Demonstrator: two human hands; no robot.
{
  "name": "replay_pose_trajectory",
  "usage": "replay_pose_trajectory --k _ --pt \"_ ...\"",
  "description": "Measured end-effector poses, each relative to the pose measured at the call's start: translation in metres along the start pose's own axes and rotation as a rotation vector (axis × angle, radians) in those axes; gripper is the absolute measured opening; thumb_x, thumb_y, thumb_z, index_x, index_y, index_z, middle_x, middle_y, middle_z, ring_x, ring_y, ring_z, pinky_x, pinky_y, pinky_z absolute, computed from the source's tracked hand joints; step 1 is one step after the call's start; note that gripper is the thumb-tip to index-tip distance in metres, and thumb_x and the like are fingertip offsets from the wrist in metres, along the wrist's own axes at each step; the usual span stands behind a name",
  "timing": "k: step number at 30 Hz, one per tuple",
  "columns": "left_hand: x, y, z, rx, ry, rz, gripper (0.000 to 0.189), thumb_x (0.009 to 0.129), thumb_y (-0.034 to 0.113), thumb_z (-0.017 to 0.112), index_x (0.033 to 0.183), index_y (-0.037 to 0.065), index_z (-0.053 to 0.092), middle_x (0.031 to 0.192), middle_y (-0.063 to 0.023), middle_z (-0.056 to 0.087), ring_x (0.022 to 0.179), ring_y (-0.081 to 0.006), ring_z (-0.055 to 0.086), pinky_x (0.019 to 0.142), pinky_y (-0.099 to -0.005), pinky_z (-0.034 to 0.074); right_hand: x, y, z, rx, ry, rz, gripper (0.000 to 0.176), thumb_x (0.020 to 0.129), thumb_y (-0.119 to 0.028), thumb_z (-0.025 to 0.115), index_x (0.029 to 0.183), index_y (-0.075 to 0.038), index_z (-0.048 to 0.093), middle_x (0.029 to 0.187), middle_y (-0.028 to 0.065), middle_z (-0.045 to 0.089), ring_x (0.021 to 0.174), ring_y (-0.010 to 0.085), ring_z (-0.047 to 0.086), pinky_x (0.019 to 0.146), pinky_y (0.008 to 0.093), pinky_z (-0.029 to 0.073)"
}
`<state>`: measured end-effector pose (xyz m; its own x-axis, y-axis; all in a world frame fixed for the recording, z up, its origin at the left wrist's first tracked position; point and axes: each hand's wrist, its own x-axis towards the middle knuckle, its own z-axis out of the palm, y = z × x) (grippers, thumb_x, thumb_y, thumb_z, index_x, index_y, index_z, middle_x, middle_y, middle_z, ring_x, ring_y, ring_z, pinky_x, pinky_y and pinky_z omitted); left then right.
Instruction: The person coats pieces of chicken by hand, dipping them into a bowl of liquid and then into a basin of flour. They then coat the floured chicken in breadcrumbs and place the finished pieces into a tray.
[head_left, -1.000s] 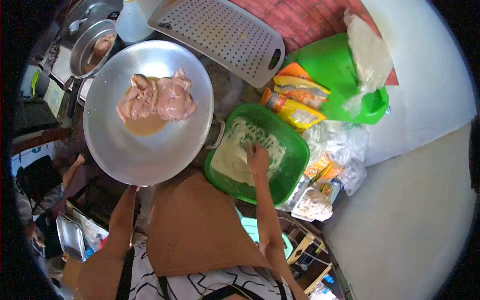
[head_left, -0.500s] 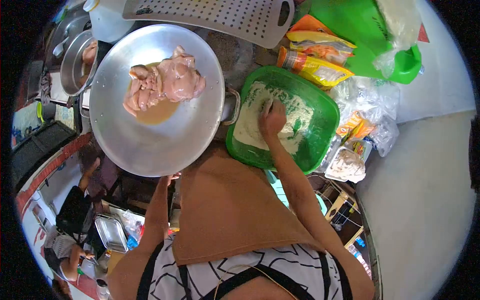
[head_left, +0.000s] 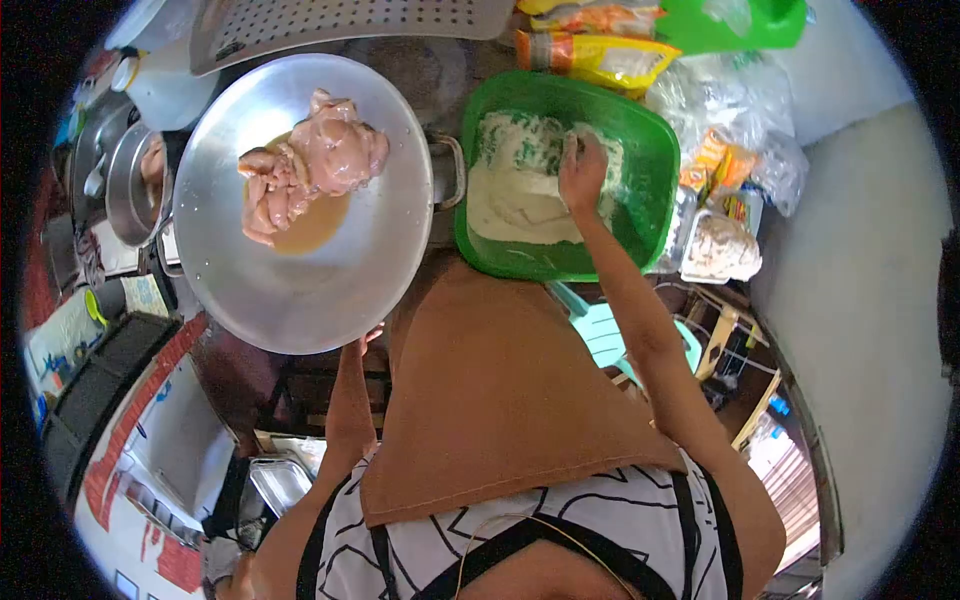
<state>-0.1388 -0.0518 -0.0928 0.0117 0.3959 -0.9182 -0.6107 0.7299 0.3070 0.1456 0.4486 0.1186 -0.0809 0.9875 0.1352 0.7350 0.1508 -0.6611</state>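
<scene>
My right hand (head_left: 583,172) is down inside the green plastic basin (head_left: 655,200), over white flour (head_left: 520,205) spread across its bottom. Its fingers are curled together, and what they hold, if anything, is hidden. My left hand (head_left: 371,338) is at the near rim of the wide metal pan (head_left: 330,310), with most of its fingers out of sight by the rim. Raw chicken pieces (head_left: 325,155) lie in the pan in a little brownish liquid (head_left: 312,228).
A perforated grey tray (head_left: 350,20) lies behind the pan. Yellow-orange packets (head_left: 600,60), clear plastic bags (head_left: 730,110) and a tub of pale food (head_left: 722,248) sit around the basin. At left are a metal pot (head_left: 130,200) and a white jug (head_left: 165,90).
My right hand has moved across the basin toward its far right, and the flour is now heaped nearer me. The view has shifted; my left hand stays by the pan's rim.
</scene>
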Motion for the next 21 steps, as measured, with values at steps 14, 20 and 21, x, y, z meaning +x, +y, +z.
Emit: replay_pose_trajectory --k 14,20,21 --pt "-0.02 0.019 0.01 0.013 0.031 -0.007 0.038 0.096 0.034 0.043 0.127 0.012 0.045 0.116 -0.0081 0.059 0.088 -0.0173 0.06 0.074 -0.0322 0.053 -0.02 0.029 -0.005 -0.502 -0.052 -0.212 0.034 0.083 -0.03 0.052 0.098 0.0 0.053 0.099 0.0212 0.048 0.096 0.0366 0.045 0.084 0.0512 0.033" --pt "-0.004 0.039 -0.005 0.075 0.031 0.062 0.036 0.095 0.031 0.047 0.125 0.011 0.048 0.111 -0.0069 0.06 0.087 -0.0154 0.059 0.066 -0.0266 0.052 -0.011 0.016 -0.001 -0.476 -0.104 -0.157 0.032 0.084 -0.031 0.053 0.097 -0.002 0.055 0.1 0.019 0.051 0.096 0.0359 0.048 0.083 0.0509 0.036" --pt "-0.005 0.039 -0.008 0.077 0.046 0.061 0.036 0.095 0.031 0.047 0.125 0.011 0.048 0.111 -0.0069 0.06 0.087 -0.0154 0.059 0.066 -0.0266 0.052 -0.01 0.013 0.003 -0.522 -0.073 -0.172 0.033 0.085 -0.032 0.053 0.097 -0.002 0.055 0.099 0.0182 0.051 0.095 0.0357 0.049 0.083 0.0504 0.036"
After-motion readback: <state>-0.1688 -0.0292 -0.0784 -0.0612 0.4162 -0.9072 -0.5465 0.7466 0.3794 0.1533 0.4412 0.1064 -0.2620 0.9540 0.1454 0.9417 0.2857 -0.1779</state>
